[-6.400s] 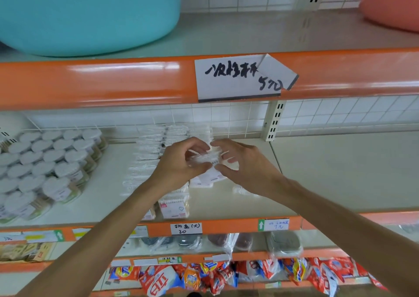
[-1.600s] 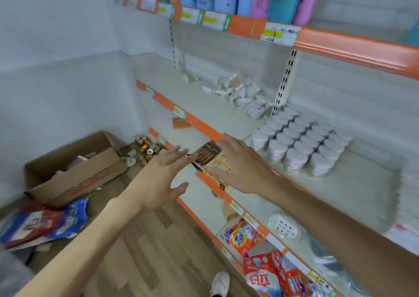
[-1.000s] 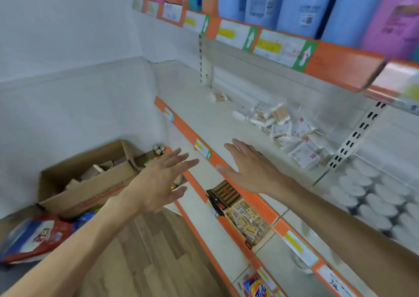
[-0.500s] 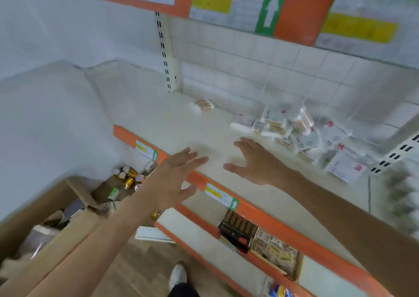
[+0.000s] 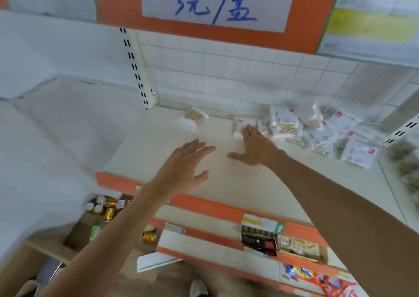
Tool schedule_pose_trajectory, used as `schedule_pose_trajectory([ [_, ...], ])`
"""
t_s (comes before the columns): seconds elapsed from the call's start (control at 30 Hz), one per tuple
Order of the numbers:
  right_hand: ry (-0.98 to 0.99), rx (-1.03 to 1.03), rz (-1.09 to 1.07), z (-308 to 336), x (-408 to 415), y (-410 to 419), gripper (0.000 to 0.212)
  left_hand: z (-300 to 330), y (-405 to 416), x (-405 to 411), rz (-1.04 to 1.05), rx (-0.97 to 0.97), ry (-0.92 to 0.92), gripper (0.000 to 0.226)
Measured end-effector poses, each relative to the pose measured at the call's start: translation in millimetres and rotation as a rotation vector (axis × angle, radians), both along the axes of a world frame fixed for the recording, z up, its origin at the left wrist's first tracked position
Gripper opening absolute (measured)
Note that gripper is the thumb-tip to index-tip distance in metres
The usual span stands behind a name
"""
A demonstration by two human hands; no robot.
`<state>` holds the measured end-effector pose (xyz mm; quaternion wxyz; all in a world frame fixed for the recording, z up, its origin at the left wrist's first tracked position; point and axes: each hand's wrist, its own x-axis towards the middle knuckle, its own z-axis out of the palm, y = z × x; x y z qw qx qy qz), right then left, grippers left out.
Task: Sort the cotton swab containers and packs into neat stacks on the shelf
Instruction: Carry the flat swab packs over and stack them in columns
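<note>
Since half a second ago, both hands have advanced toward the back of the shelf (image 5: 226,183). The view has closed in with them, and the price sign (image 5: 213,4) now fills the top.

The right hand (image 5: 256,147) is spread flat, palm down, its fingertips reaching the nearest swab pack (image 5: 243,124) at about 12 o'clock; I cannot tell whether they actually touch it. The left hand (image 5: 183,167) hovers at 9 o'clock of the right, fingers straight and splayed, holding nothing.

The loose heap of swab packs (image 5: 317,129) lies against the tiled back wall at 2 o'clock of the right hand. One stray pack (image 5: 192,117) sits apart at 11 o'clock.

Handling, in my judgement: the packs are light, thin film bags, soft and slippery, and likely to slide when stacked. I would pinch each by its short edges, or across the flat faces where the stick bundle stiffens it, and square the edges before releasing.
</note>
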<state>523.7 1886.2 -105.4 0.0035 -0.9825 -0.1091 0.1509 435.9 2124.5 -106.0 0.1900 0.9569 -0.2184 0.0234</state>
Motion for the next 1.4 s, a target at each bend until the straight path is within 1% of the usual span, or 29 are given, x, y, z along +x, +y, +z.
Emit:
schedule_pose_trajectory([
  [0.1,0.001,0.038,0.019,0.5,-20.5,4.3,0.112,-1.8,10.4,30.5,0.002,-0.003,0.044,0.066],
  [0.2,0.023,0.052,0.034,-1.5,-40.1,7.2,0.112,0.0,18.8,67.6,0.074,-0.027,0.078,0.072],
  [0.3,0.032,0.079,0.009,-1.6,-44.4,12.0,0.113,2.4,20.0,110.9,0.15,0.014,0.082,0.075],
  [0.43,0.036,0.111,-0.02,-5.8,-43.7,15.9,0.116,-7.8,14.7,152.1,0.213,0.109,0.131,0.065],
  [0.5,0.021,0.133,-0.026,-7.7,-43.2,14.5,0.116,-15.9,12.8,157.8,0.24,0.136,0.098,0.056],
  [0.6,0.013,0.146,-0.036,-8.1,-42.6,13.5,0.115,-23.0,9.1,154.8,0.257,0.137,-0.002,0.047],
  [0.7,0.009,0.148,-0.042,-8.9,-43.8,16.5,0.116,-23.9,6.1,143.6,0.23,0.174,-0.054,0.051],
  [0.8,0.019,0.145,-0.038,-4.5,-48.5,18.9,0.116,-20.0,4.1,121.4,0.153,0.206,-0.094,0.053],
  [0.87,0.03,0.133,-0.005,1.4,-61.2,22.4,0.11,-15.9,2.7,94.6,0.065,0.192,-0.11,0.054],
  [0.93,0.036,0.14,0.023,4.4,-83.7,28.3,0.102,-15.5,3.0,62.1,-0.03,0.156,-0.07,0.058],
  [1.0,0.011,0.158,0.023,1.7,-104.3,33.3,0.097,-18.0,9.6,38.9,-0.093,0.134,0.013,0.069],
  [1.07,-0.02,0.189,0.003,-3.4,-112.3,35.3,0.094,-19.0,19.3,33.4,-0.138,0.132,0.084,0.08],
  [1.13,-0.026,0.2,0.001,-4.4,-110.3,36.1,0.092,-18.4,26.8,37.3,-0.168,0.104,0.126,0.082],
  [1.2,-0.045,0.182,0.02,0.4,-103.4,36.1,0.085,-17.3,28.8,42.8,-0.182,0.071,0.119,0.083],
  [1.3,-0.066,0.211,-0.015,14.2,-84.1,29.3,0.06,-19.1,27.6,52.7,-0.176,0.08,0.136,0.09],
  [1.33,-0.076,0.245,-0.045,17.6,-76.0,25.9,0.056,-19.3,27.0,55.6,-0.177,0.099,0.158,0.091],
  [1.37,-0.078,0.279,-0.074,18.8,-68.5,22.8,0.057,-18.7,25.8,57.2,-0.185,0.114,0.181,0.092],
  [1.4,-0.061,0.305,-0.098,18.0,-61.7,20.5,0.062,-17.8,24.3,57.9,-0.193,0.11,0.199,0.09],
])
